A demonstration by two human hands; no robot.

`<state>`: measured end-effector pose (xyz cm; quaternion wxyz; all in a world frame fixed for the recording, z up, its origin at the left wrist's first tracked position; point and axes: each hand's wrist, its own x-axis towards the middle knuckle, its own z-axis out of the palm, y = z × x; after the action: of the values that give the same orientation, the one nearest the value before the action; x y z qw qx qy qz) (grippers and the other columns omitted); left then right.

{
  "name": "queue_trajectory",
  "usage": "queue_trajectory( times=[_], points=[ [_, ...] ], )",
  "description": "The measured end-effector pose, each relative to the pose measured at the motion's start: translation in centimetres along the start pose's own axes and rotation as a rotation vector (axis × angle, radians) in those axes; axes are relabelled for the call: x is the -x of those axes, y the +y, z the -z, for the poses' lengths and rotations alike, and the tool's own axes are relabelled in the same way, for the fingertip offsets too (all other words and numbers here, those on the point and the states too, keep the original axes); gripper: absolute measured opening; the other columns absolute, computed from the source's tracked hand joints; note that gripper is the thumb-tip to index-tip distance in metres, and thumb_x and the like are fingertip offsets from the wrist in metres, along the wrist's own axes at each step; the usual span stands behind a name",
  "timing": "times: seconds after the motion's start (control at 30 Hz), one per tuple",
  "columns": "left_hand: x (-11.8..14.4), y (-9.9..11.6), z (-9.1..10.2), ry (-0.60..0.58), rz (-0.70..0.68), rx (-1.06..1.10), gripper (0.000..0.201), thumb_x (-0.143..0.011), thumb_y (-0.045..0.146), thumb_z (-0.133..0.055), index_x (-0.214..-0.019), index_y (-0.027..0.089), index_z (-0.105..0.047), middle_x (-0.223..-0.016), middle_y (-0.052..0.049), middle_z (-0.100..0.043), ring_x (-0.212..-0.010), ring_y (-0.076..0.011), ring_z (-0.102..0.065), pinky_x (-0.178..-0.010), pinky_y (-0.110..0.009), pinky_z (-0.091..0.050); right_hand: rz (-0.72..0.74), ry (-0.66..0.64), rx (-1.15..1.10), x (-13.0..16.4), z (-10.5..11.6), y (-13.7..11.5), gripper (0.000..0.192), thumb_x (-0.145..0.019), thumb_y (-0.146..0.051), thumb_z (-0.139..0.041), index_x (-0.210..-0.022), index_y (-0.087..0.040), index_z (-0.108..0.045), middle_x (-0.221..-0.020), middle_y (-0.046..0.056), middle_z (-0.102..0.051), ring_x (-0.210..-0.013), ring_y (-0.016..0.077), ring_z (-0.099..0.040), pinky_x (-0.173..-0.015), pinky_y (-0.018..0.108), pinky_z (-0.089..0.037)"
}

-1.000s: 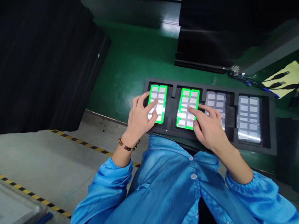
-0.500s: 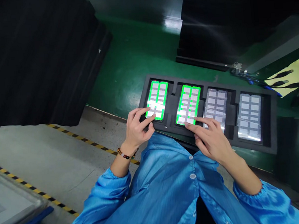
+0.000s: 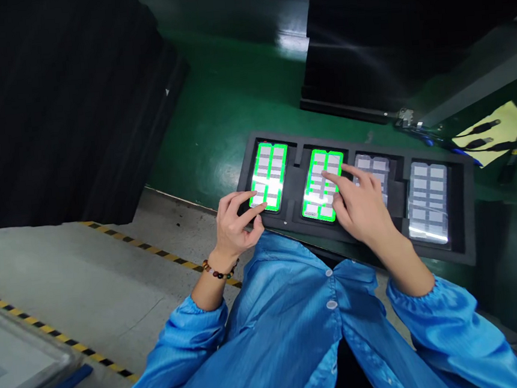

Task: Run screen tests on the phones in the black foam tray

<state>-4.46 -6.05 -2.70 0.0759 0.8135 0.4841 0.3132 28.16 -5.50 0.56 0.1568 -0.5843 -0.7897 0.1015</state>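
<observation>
A black foam tray (image 3: 297,172) lies on the green bench and holds several phones with lit screens side by side. The leftmost phone (image 3: 270,163) and the second phone (image 3: 320,197) show grey tiles inside a bright green border. My left hand (image 3: 236,223) rests at the tray's near left corner, its index fingertip on the lower part of the leftmost screen. My right hand (image 3: 361,206) lies over the tray, index finger stretched onto the upper part of the second screen, partly covering the third phone (image 3: 376,165). The fourth phone (image 3: 426,200) sits untouched at the right.
A yellow sheet with black cables (image 3: 493,134) lies at the far right of the green bench (image 3: 233,111). Dark stacked trays (image 3: 376,39) stand behind the foam tray. To the left runs a grey floor with yellow-black hazard tape (image 3: 122,242).
My right index finger has slid from the bottom of the second screen up to its top. My left fingertip stays near the bottom of the leftmost screen.
</observation>
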Motion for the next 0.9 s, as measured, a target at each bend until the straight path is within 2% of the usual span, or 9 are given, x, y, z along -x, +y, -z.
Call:
queue_trajectory(
  times=[0.1,0.17,0.47,0.57,0.67,0.8,0.9],
  points=[
    [0.0,0.1,0.1,0.014,-0.024,0.003,0.034,-0.095,0.021,-0.065,-0.121,0.030,-0.085,-0.138,-0.009,-0.075,-0.128,-0.0307,-0.062,-0.110,-0.055,-0.057,-0.032,0.004,-0.015,-1.6,-0.1,0.4,0.052,-0.108,-0.020,-0.041,-0.156,-0.020,-0.059,-0.136,0.010,-0.078,-0.156,0.0365,-0.049,-0.123,0.059,-0.036],
    [0.0,0.1,0.1,0.006,-0.012,0.005,0.034,-0.095,0.021,-0.065,-0.121,0.030,-0.085,-0.139,-0.009,-0.074,-0.128,-0.0304,-0.062,-0.111,-0.055,-0.057,-0.020,0.002,-0.030,-1.5,-0.1,0.5,0.052,-0.107,-0.020,-0.042,-0.156,-0.020,-0.059,-0.136,0.011,-0.078,-0.156,0.0364,-0.049,-0.124,0.059,-0.035],
    [-0.1,-0.2,-0.1,-0.032,0.096,-0.037,0.032,-0.097,0.029,-0.062,-0.118,0.031,-0.087,-0.141,-0.008,-0.074,-0.130,-0.0314,-0.062,-0.113,-0.059,-0.055,0.127,-0.030,-0.095,5.3,0.7,-1.4,0.061,-0.105,-0.012,-0.051,-0.164,-0.027,-0.049,-0.132,0.006,-0.080,-0.148,0.0332,-0.056,-0.119,0.054,-0.037],
    [-0.2,-0.4,-0.2,0.028,0.138,-0.057,0.033,-0.098,0.028,-0.061,-0.119,0.030,-0.086,-0.141,-0.009,-0.074,-0.128,-0.0310,-0.062,-0.113,-0.057,-0.054,0.120,-0.016,-0.094,5.8,0.5,-2.1,0.063,-0.105,-0.011,-0.051,-0.166,-0.026,-0.047,-0.134,0.006,-0.079,-0.146,0.0342,-0.057,-0.118,0.054,-0.038],
    [-0.5,-0.1,-0.2,0.047,0.156,-0.069,0.032,-0.099,0.029,-0.062,-0.122,0.027,-0.085,-0.142,-0.010,-0.073,-0.129,-0.0314,-0.061,-0.114,-0.056,-0.052,0.109,-0.013,-0.102,4.8,-0.1,-3.0,0.063,-0.105,-0.012,-0.051,-0.167,-0.025,-0.045,-0.133,0.006,-0.079,-0.148,0.0350,-0.054,-0.119,0.055,-0.037],
    [-1.3,1.6,-0.2,-0.027,0.110,-0.099,0.035,-0.098,0.034,-0.065,-0.128,0.028,-0.082,-0.148,-0.010,-0.070,-0.134,-0.0333,-0.058,-0.116,-0.056,-0.050,0.136,-0.034,-0.099,3.6,-0.8,-3.9,0.067,-0.106,-0.014,-0.052,-0.171,-0.025,-0.040,-0.139,0.006,-0.077,-0.150,0.0357,-0.052,-0.120,0.054,-0.037],
    [-2.1,2.9,-0.3,-0.127,0.024,-0.113,0.039,-0.098,0.034,-0.065,-0.134,0.028,-0.080,-0.154,-0.010,-0.067,-0.139,-0.0336,-0.056,-0.123,-0.057,-0.045,0.123,-0.036,-0.089,4.0,-0.5,-3.7,0.068,-0.106,-0.014,-0.052,-0.171,-0.026,-0.040,-0.141,0.005,-0.077,-0.152,0.0356,-0.052,-0.122,0.055,-0.036]
  ],
)
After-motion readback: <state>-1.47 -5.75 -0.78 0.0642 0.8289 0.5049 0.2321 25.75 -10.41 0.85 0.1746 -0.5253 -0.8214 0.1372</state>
